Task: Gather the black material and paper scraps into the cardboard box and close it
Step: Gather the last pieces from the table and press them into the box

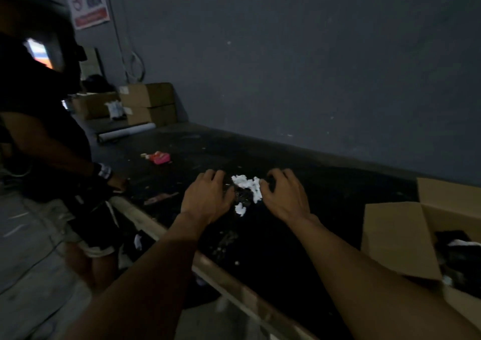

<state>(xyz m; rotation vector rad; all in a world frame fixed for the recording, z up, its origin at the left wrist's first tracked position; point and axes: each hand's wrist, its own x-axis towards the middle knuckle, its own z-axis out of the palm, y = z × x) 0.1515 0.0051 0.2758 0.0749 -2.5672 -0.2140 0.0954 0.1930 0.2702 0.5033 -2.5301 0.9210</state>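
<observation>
A small heap of white paper scraps (247, 184) mixed with black material (243, 196) lies on the dark table (325, 209). My left hand (208, 196) rests on the heap's left side, my right hand (282, 196) on its right, both with curled, spread fingers cupping the pile between them. Whether either hand grips any scrap cannot be told. An open cardboard box (395, 238) stands at the right edge, flaps up, with black material and a white scrap (460, 243) inside. Tiny white crumbs (226, 240) lie near the table's front edge.
Another person (52, 144) stands at the left by the table, one hand on its edge. A pink packet (161, 157) lies farther back, a paper roll (127, 133) beyond it, and stacked cardboard boxes (148, 104) against the wall. The table's pale front rim (229, 279) runs diagonally.
</observation>
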